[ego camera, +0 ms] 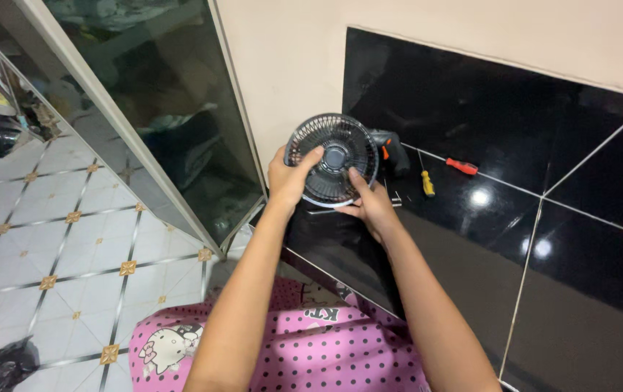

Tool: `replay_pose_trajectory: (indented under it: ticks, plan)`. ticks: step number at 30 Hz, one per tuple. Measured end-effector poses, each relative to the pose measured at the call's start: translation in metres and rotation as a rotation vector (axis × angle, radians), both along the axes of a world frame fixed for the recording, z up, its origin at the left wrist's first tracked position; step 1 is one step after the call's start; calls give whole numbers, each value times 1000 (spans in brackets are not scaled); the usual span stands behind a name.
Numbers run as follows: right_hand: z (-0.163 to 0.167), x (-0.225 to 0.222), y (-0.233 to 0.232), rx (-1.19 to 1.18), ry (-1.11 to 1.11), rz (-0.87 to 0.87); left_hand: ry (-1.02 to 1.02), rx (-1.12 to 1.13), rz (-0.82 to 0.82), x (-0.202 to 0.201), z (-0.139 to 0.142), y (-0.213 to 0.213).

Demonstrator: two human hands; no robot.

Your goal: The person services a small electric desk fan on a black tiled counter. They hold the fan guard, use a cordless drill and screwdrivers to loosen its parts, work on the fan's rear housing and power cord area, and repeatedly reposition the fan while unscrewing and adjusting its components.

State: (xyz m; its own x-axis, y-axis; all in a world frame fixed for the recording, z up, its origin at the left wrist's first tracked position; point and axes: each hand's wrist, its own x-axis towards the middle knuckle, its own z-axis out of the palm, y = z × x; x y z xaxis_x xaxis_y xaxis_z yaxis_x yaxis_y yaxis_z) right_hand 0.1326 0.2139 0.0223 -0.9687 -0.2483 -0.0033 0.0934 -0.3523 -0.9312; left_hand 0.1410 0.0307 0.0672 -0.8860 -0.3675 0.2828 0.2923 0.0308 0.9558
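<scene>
A small round fan (332, 158) with a dark wire grille and a white rim is held up over the edge of a glossy black tiled ledge (587, 239). My left hand (289, 178) grips its left side, thumb on the grille. On the lower right rim sits my right hand (371, 205), with a finger reaching toward the fan's centre hub. Both forearms stretch up from the bottom of the view.
Behind the fan lies a dark power tool (391, 151). A yellow-handled screwdriver (427, 183) and a red-handled screwdriver (462, 166) lie on the ledge, with small screws (396, 199) nearby. A glass-fronted cabinet (173, 109) stands left. A black bag (3, 366) sits on the patterned floor.
</scene>
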Motion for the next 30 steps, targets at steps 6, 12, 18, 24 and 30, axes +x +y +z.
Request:
replay_pose_trajectory:
  ticks: [6, 12, 18, 24, 30]
  plan:
    - [-14, -16, 31, 332, -19, -272, 124, 203, -309, -11, -24, -17]
    - [-21, -21, 24, 304, 613, -386, 156, 135, -270, -9, -32, -19]
    - [-26, -19, 6, 389, 665, -333, 221, 44, -216, -13, -45, -21]
    - [-26, -13, 3, 401, 712, -409, 330, 159, -154, -17, -69, -10]
    - [-20, 4, -11, 537, 734, -571, 321, 183, 23, -28, -78, -3]
